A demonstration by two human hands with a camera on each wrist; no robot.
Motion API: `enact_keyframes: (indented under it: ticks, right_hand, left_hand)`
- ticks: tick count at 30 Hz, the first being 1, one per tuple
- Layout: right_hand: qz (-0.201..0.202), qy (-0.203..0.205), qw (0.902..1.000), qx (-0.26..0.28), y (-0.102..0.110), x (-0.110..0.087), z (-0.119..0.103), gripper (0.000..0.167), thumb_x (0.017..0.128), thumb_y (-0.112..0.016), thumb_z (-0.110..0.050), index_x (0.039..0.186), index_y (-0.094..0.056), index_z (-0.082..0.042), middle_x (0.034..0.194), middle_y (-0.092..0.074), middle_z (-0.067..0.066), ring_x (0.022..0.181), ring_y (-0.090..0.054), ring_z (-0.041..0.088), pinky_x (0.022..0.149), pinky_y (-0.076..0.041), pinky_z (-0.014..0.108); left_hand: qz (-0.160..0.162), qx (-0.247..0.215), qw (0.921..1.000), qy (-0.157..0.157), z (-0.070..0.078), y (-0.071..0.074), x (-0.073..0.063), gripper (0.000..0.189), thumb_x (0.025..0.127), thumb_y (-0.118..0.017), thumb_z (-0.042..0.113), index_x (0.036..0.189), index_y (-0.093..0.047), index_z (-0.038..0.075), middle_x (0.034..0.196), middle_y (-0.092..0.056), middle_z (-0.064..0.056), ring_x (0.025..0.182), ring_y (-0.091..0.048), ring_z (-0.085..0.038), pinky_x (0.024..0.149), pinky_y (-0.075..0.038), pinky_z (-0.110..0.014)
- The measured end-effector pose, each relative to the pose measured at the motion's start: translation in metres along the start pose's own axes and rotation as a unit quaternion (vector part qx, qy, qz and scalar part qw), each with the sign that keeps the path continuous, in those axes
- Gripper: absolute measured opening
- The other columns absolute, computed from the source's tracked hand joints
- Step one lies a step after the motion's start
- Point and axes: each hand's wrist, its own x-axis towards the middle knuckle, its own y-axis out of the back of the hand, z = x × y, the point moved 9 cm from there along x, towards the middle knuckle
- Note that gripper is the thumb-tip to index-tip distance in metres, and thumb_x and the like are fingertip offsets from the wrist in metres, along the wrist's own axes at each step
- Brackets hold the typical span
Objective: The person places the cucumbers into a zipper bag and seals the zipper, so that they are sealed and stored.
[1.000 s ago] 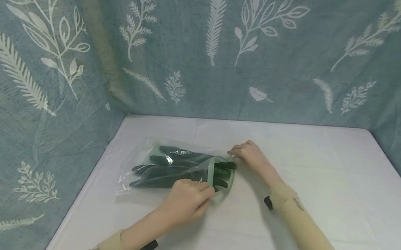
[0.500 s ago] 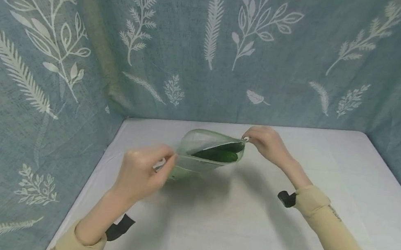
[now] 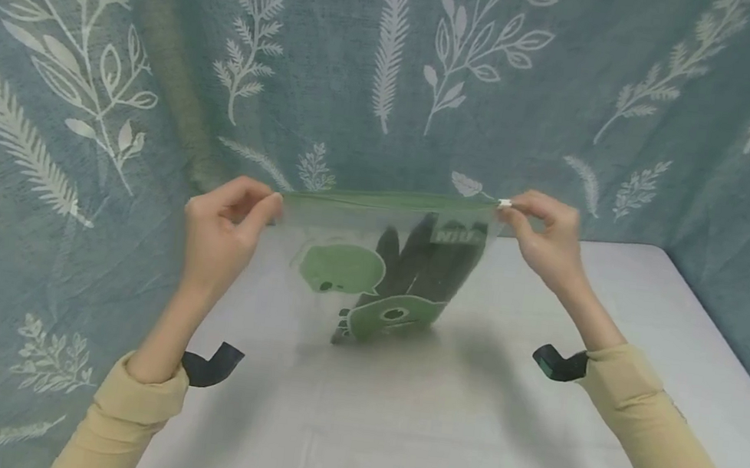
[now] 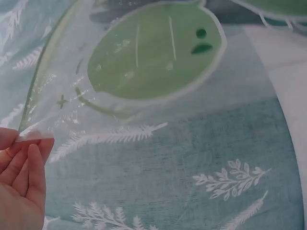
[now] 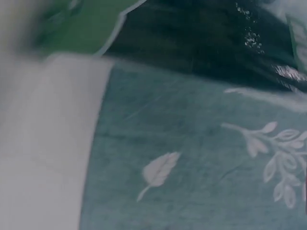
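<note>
A clear zipper bag with green cartoon prints hangs upright above the table, its green top edge stretched level between both hands. Several dark green cucumbers stand slanted inside it, toward the right side. My left hand pinches the bag's upper left corner between thumb and fingers; in the left wrist view the left hand grips that corner's clear film. At the upper right corner, my right hand pinches the bag by the white zipper slider. The right wrist view shows dark cucumbers through the film.
A white-covered table lies below the bag. Blue-green curtains with white leaf patterns stand behind it and along its sides. A dark strap end sticks out from the left wrist, another dark strap end from the right.
The bag has come up off the table from lying flat to hanging upright. Its mouth, gaping half a second ago, is now drawn into a straight line. The hands have moved up and apart.
</note>
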Motion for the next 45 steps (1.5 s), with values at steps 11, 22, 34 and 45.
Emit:
enact_keyframes:
  ticks: [11, 22, 34, 45]
  right_hand:
    - [0.07, -0.035, 0.9928, 0.09, 0.021, -0.005, -0.009, 0.016, 0.089, -0.06, 0.002, 0.083, -0.062, 0.017, 0.077, -0.066, -0.018, 0.072, -0.065, 0.0, 0.082, -0.053, 0.018]
    - [0.069, -0.01, 0.9926, 0.1, 0.019, -0.017, -0.027, 0.02, 0.089, -0.062, -0.005, 0.083, -0.062, 0.015, 0.079, -0.065, -0.015, 0.073, -0.065, 0.002, 0.078, -0.054, 0.018]
    - [0.086, 0.012, 0.9925, 0.086, 0.03, -0.021, -0.036, 0.022, 0.089, -0.063, -0.006, 0.083, -0.063, 0.015, 0.08, -0.066, -0.017, 0.073, -0.064, 0.001, 0.073, -0.053, 0.016]
    - [0.106, 0.029, 0.9917, 0.067, 0.033, -0.026, -0.041, 0.012, 0.086, -0.064, 0.004, 0.078, -0.064, 0.013, 0.083, -0.067, -0.021, 0.079, -0.064, -0.001, 0.076, -0.053, 0.016]
  left_hand:
    - [-0.046, -0.071, 0.9929, 0.084, -0.029, -0.028, 0.012, 0.013, 0.089, -0.063, 0.002, 0.082, -0.064, -0.009, 0.07, -0.063, 0.019, 0.069, -0.062, -0.002, 0.071, -0.053, -0.017]
    - [-0.048, 0.042, 0.9945, 0.083, -0.015, -0.028, 0.013, 0.012, 0.089, -0.065, 0.01, 0.093, -0.064, -0.001, 0.082, -0.067, 0.009, 0.081, -0.063, 0.0, 0.079, -0.05, -0.016]
    - [-0.251, -0.058, 0.9632, -0.077, 0.101, -0.152, 0.028, 0.035, 0.088, -0.068, 0.015, 0.121, -0.062, 0.004, 0.121, -0.065, -0.008, 0.116, -0.059, -0.016, 0.102, -0.044, -0.027]
    - [-0.336, 0.068, 0.9383, -0.049, 0.098, -0.229, 0.023, 0.024, 0.088, -0.066, 0.036, 0.107, -0.073, 0.023, 0.104, -0.073, 0.01, 0.086, -0.067, -0.003, 0.069, -0.05, -0.018]
